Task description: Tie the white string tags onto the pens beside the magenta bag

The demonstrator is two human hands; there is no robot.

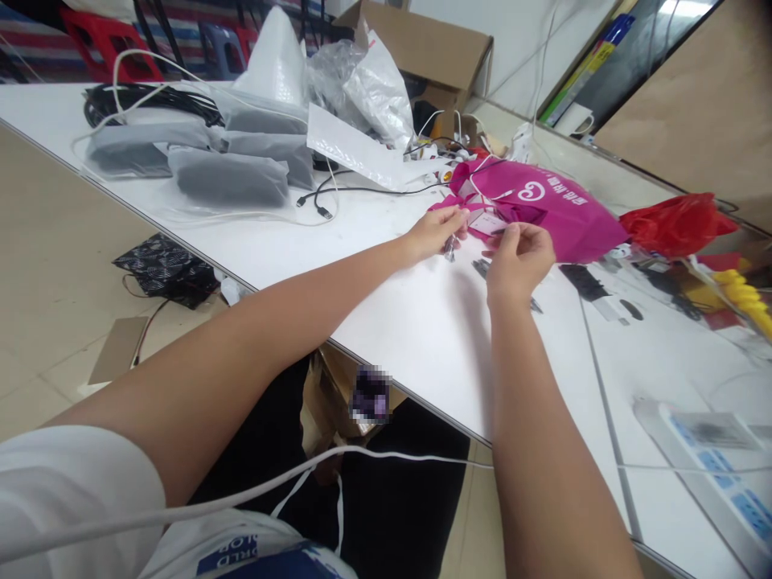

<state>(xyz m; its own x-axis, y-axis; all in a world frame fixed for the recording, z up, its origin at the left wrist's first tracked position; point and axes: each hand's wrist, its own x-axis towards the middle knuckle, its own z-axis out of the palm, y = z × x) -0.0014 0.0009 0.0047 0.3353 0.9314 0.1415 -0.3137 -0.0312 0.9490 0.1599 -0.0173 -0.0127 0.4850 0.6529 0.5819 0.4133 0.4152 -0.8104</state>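
Observation:
My left hand [439, 232] is closed over the white table, with a small shiny metallic item [449, 247] hanging at its fingertips. To its right my right hand [519, 256] is closed, thumb against the fingers, beside a small white card [487, 223]; whether it grips the card or something smaller cannot be made out. Directly behind both hands lies a magenta bag [567, 211] with white print. Small dark flat pieces [481, 267] rest on the table between and under the hands.
Grey wrapped packages [229, 177] and black cables [314, 203] lie on the table [386, 322] at the left. Clear plastic bags [379, 88] and a cardboard box [428, 40] stand behind. A red bag [675, 225] and a power strip [717, 466] are at right. A white cable crosses my lap.

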